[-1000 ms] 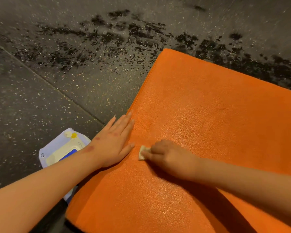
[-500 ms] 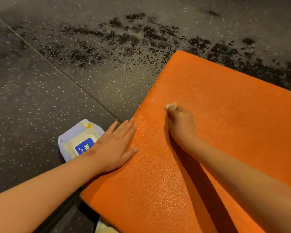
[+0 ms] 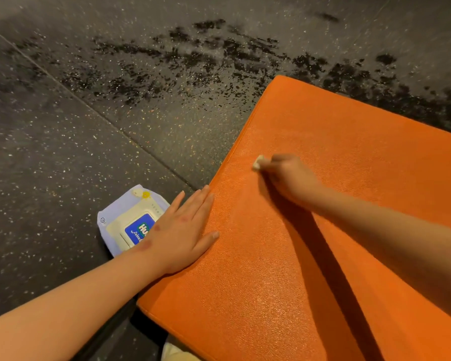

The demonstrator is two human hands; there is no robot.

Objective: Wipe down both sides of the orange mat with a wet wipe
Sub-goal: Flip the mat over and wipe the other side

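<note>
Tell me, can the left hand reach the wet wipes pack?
Probably yes: the left hand rests flat on the edge of the orange mat, its wrist overlapping the wet wipes pack, nothing between them.

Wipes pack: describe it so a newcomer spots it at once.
Start at the orange mat on the dark speckled floor. Off its left edge, partly hidden by the left hand, lies the wipes pack. It alone is pale lilac, with a blue label on its lid.

left hand [image 3: 184,230] flat; right hand [image 3: 289,175] curled, pinching
</note>
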